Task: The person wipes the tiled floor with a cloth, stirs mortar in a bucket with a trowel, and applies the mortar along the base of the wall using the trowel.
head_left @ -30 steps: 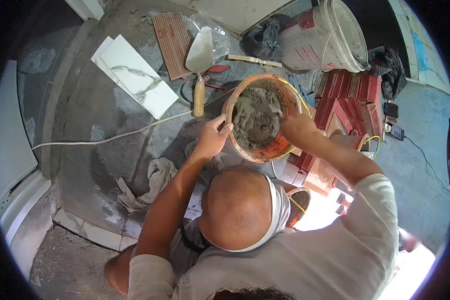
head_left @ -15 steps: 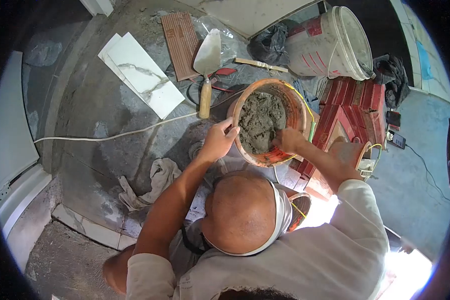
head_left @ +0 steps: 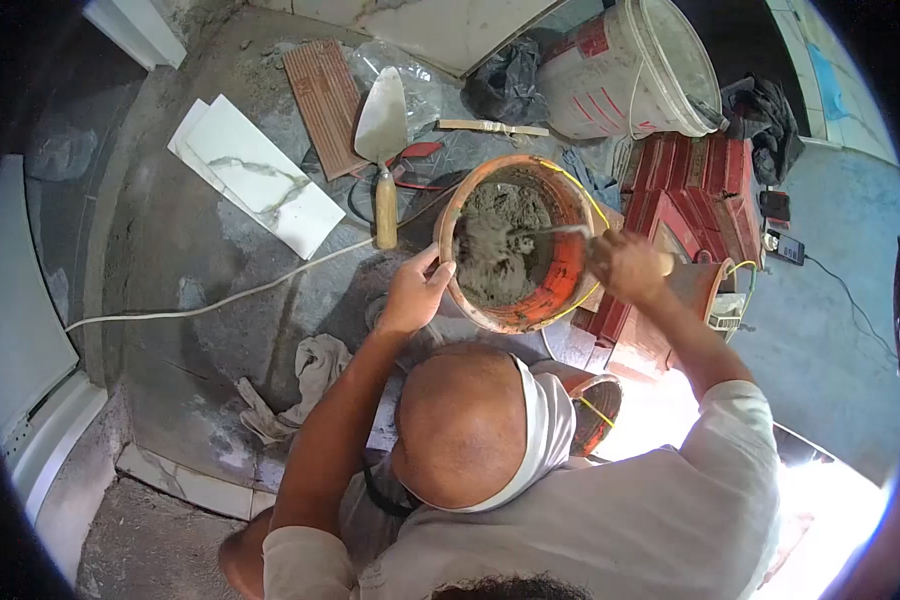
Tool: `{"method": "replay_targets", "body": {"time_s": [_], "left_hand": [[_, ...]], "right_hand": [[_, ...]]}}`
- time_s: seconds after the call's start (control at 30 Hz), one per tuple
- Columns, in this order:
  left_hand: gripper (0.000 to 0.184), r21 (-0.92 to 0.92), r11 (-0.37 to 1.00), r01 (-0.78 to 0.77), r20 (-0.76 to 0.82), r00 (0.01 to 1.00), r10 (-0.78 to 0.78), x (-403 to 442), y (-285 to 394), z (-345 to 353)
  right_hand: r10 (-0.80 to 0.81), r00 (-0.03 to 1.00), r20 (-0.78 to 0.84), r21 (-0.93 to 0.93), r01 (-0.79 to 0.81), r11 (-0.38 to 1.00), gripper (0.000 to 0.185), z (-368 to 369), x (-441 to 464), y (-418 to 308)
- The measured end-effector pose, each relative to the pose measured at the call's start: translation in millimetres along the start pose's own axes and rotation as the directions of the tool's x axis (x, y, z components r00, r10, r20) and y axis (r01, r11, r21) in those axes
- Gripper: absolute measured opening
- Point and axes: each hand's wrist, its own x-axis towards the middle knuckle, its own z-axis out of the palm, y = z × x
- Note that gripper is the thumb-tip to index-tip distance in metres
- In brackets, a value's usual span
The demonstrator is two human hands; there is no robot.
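An orange bucket [head_left: 560, 290] with grey mortar [head_left: 495, 245] in it stands tilted in front of me. My left hand [head_left: 417, 293] grips its left rim, thumb on the edge. At the right rim my right hand [head_left: 625, 265] is wrapped round the wooden handle of a trowel [head_left: 567, 230]. The metal part of that tool reaches over the mortar, which is smeared by motion. A second trowel [head_left: 382, 130] with a wooden handle lies left of the bucket, beside a ribbed brown tile [head_left: 322, 105].
White marbled tiles [head_left: 260, 180] and a cable [head_left: 210, 302] lie on the left floor, with a rag [head_left: 305, 385] nearer. A large white bucket [head_left: 620, 75], red stacked pieces [head_left: 695, 190], a phone [head_left: 785, 247] and a smaller bucket [head_left: 595, 405] are at the right.
My right hand has risen out of the bucket to its right rim, and the tool's metal part now shows. The mortar's surface has shifted. My left hand stays on the rim.
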Motion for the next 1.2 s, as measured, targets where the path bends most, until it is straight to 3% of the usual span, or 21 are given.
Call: {"method": "replay_targets", "body": {"time_s": [0.1, 0.17, 0.23, 0.3, 0.4, 0.57, 0.63, 0.67, 0.7, 0.73, 0.77, 0.83, 0.9, 1.0, 1.07, 1.1, 1.13, 1.17, 1.2], "left_hand": [[0.027, -0.004, 1.000, -0.003, -0.007, 1.000, 0.003, 1.2, -3.3, -1.6], [0.026, -0.001, 1.000, -0.013, 0.023, 1.000, 0.013, 2.0, -0.7, -0.6], [0.022, 0.017, 1.000, -0.025, 0.001, 1.000, 0.025, 0.7, 5.3, -0.4], [0.019, 0.038, 0.998, -0.055, 0.013, 0.998, 0.055, -1.1, 5.1, -4.4], [0.019, 0.003, 1.000, -0.013, 0.044, 0.999, 0.013, -0.9, 12.8, 1.0], [0.022, 0.048, 0.998, -0.030, 0.021, 0.999, 0.029, -0.8, 2.6, -5.0], [0.024, 0.053, 0.999, 0.011, 0.029, 1.000, -0.012, 1.2, 3.3, -5.0], [0.021, -0.081, 0.997, -0.008, -0.004, 1.000, 0.008, 4.3, -8.3, 0.4], [0.021, -0.078, 0.997, -0.013, -0.022, 1.000, 0.011, 2.6, -2.9, 3.1], [0.019, 0.056, 0.998, -0.019, 0.018, 1.000, 0.018, 0.1, 6.4, 3.2], [0.017, 0.195, 0.981, -0.015, 0.032, 0.999, 0.009, -3.9, 13.3, -1.7], [0.016, 0.196, 0.975, -0.109, 0.007, 0.994, 0.110, 3.1, -7.3, -2.4], [0.016, 0.281, 0.957, -0.073, 0.053, 0.997, 0.060, 3.2, -0.5, -4.4], [0.016, 0.159, 0.987, -0.033, 0.077, 0.997, 0.021, 2.7, 0.7, -5.0], [0.016, 0.152, 0.985, -0.077, 0.040, 0.997, 0.072, 0.2, -2.5, -7.0], [0.017, 0.139, 0.981, -0.133, 0.025, 0.991, 0.130, 1.0, -3.1, -2.2], [0.019, 0.043, 0.999, -0.002, 0.087, 0.996, -0.001, 2.0, -6.7, -4.3], [0.020, 0.192, 0.981, -0.014, 0.067, 0.998, 0.001, 0.3, 1.6, -4.9], [0.022, 0.207, 0.976, -0.064, 0.103, 0.994, 0.044, 1.4, 4.3, -7.1]], "right_hand": [[0.090, 0.995, -0.034, -0.030, -0.091, 0.995, 0.022, -18.9, 23.7, 12.1], [0.236, 0.898, 0.372, -0.065, -0.229, 0.971, 0.022, -14.4, 54.3, -6.0], [0.180, 0.934, 0.308, -0.081, -0.163, 0.983, 0.023, 42.8, 65.9, -38.3], [0.029, 0.929, 0.370, 0.016, -0.037, 0.999, 0.026, 22.2, 59.7, -63.2], [0.023, 0.900, 0.434, -0.010, -0.021, 1.000, 0.030, -21.1, 29.0, -52.2], [0.181, 0.908, 0.377, -0.072, -0.166, 0.983, 0.043, -40.2, 20.4, -7.7], [0.189, 0.808, 0.558, -0.097, -0.163, 0.982, 0.039, -12.9, 34.0, -4.6], [0.321, 0.811, 0.489, -0.002, -0.367, 0.930, 0.033, 34.0, 36.7, -13.9], [0.199, 0.834, 0.515, 0.045, -0.258, 0.965, 0.033, 37.1, 39.5, -33.2], [0.050, 0.848, 0.527, 0.104, -0.123, 0.987, 0.034, 39.6, 48.5, -56.3], [0.063, 0.830, 0.555, 0.125, -0.158, 0.979, 0.035, 44.2, 51.9, -69.7], [0.004, 0.811, 0.585, 0.153, -0.115, 0.981, 0.042, 76.5, 57.3, -61.9], [-0.118, 0.874, 0.471, 0.335, -0.053, 0.941, 0.036, 67.4, 47.0, -53.3], [-0.157, 0.907, 0.390, 0.381, -0.004, 0.924, 0.038, 71.9, 37.4, -42.8], [-0.107, 0.956, 0.274, 0.600, -0.084, 0.795, 0.043, 78.1, 26.4, -36.1], [-0.101, 0.965, 0.241, 0.541, -0.047, 0.840, 0.041, 91.6, 25.1, -26.8], [-0.086, 0.970, 0.227, 0.481, -0.035, 0.876, 0.039, 106.5, 18.0, -17.8], [-0.065, 0.956, 0.287, 0.370, -0.048, 0.928, 0.037, 70.7, 14.3, -26.3], [-0.038, 0.939, 0.343, 0.249, -0.052, 0.967, 0.036, 34.0, 18.0, -31.5]]}}
